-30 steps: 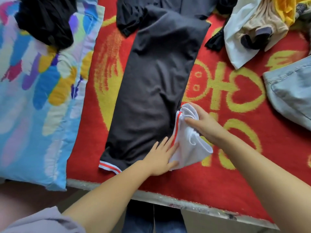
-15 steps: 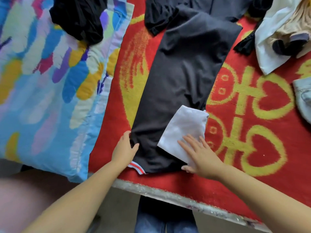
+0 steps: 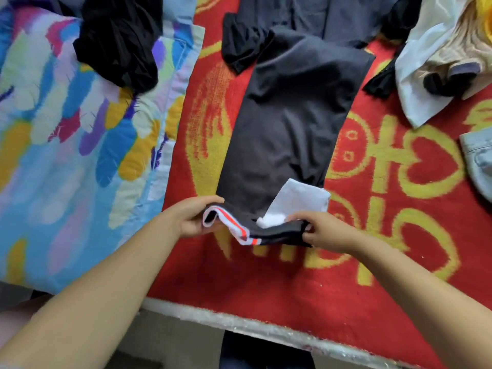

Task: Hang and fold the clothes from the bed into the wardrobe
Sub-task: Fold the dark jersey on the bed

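Note:
A dark grey shirt [image 3: 290, 123] lies folded into a long strip on the red and yellow blanket [image 3: 386, 209]. Its near end has white trim with an orange stripe, and a white sleeve [image 3: 298, 199] is folded over it. My left hand [image 3: 191, 217] grips the near left corner at the striped trim. My right hand [image 3: 323, 230] pinches the near right corner. Both corners are lifted a little off the blanket and curl over.
A multicoloured pillow [image 3: 66, 145] lies to the left with a black garment [image 3: 119, 41] on it. A white and beige clothes pile [image 3: 442, 57] sits at the top right. Pale blue jeans [image 3: 479, 161] lie at the right edge. The bed's edge [image 3: 239, 326] runs below my arms.
The white sleeve was laid flat on the shirt. My hands then went to the two near corners, took hold of them and lifted the near end.

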`<control>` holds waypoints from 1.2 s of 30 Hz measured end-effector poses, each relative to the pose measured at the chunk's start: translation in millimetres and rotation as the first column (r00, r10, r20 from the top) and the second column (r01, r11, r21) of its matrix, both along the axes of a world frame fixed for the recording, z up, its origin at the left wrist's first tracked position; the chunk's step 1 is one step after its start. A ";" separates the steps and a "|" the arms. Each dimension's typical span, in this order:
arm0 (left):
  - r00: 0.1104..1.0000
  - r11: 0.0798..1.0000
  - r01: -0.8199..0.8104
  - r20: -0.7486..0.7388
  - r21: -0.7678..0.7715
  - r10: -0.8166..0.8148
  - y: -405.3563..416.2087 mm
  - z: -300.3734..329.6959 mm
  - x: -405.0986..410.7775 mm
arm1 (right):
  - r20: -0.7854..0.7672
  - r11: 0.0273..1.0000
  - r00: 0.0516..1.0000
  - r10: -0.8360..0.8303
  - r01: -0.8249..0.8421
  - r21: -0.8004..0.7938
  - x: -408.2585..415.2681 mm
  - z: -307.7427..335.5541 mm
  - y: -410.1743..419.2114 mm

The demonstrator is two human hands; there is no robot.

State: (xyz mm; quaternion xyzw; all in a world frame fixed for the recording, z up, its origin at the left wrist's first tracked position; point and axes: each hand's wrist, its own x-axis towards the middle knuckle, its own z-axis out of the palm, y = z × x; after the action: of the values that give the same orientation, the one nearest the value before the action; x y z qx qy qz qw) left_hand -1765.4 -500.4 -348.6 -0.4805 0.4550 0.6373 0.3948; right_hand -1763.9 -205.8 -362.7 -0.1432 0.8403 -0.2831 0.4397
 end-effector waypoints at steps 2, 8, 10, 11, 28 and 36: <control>0.987 0.987 -0.157 -0.046 -0.028 0.155 9.6 0.7 -38.3 | -0.062 0.994 0.992 -0.107 0.109 0.030 -42.8 5.8 11.8; 0.899 0.936 -0.348 -0.304 -0.057 0.315 50.3 -18.2 -105.0 | -0.388 0.950 0.890 -0.237 0.297 0.100 -119.1 -23.1 14.5; 0.879 0.926 -0.135 -0.475 -0.354 -0.053 63.0 -25.7 -99.7 | -0.447 0.928 0.861 -0.243 0.341 0.153 -122.4 -34.1 10.4; 0.761 0.835 -0.012 -0.547 -0.551 -0.350 65.5 -30.1 -89.9 | -0.466 0.913 0.851 -0.244 0.364 0.186 -121.6 -38.3 9.2; -0.395 -0.538 0.236 0.426 -0.809 -0.814 54.8 -70.8 -33.5 | -0.416 0.809 0.825 0.382 -0.081 0.582 -21.1 -46.1 -23.9; -0.430 -0.353 0.839 -0.106 -0.415 -0.897 71.3 0.8 -12.3 | 0.179 0.880 0.886 0.427 -0.453 0.142 -16.6 25.7 0.4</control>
State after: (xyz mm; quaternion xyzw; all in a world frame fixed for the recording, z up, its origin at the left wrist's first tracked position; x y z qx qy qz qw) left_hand -1777.7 -429.2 -347.9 0.2235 0.7613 0.0822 0.6031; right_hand -1780.5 -205.4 -337.1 -0.2699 0.7740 -0.1081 0.5625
